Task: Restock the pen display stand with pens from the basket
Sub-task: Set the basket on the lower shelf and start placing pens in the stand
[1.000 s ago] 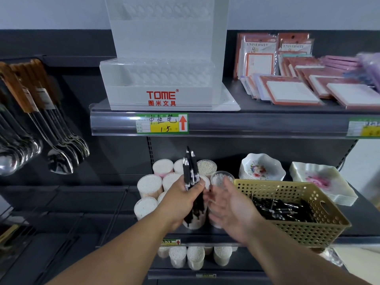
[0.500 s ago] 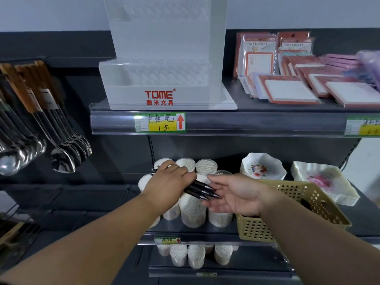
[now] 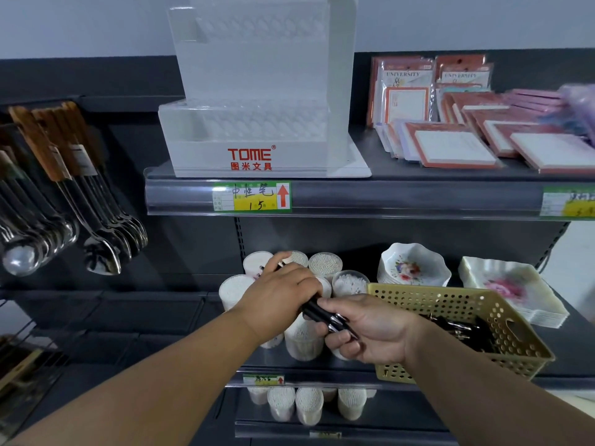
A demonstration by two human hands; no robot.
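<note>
The left hand (image 3: 280, 294) is clenched round a small bundle of black pens (image 3: 317, 312), which lies nearly level, pointing toward four o'clock. The right hand (image 3: 370, 329) grasps the same bundle at its silvery tip end, thumb on top and fingers curled beneath. Both hands hover in front of the lower shelf, over the cotton-swab tubs (image 3: 325, 263).

The yellow perforated basket (image 3: 515, 349) sits at three o'clock from the hands, with more loose pens (image 3: 460, 326) heaped in its bottom. The white pen display stand (image 3: 254, 123) stands on the upper shelf at twelve o'clock, and no pens show in its honeycomb slots.

The pens look light and rigid, with smooth glossy barrels, so in a bundle they will likely slide against each other and fan out if squeezed loosely. A firm wrap round the middle of the barrels seems the safest hold for carrying. For slotting, each pen is probably best pinched singly near its upper end, leaving the tip free to find a hole. Whether clips snag on neighbours cannot be told here.
</note>
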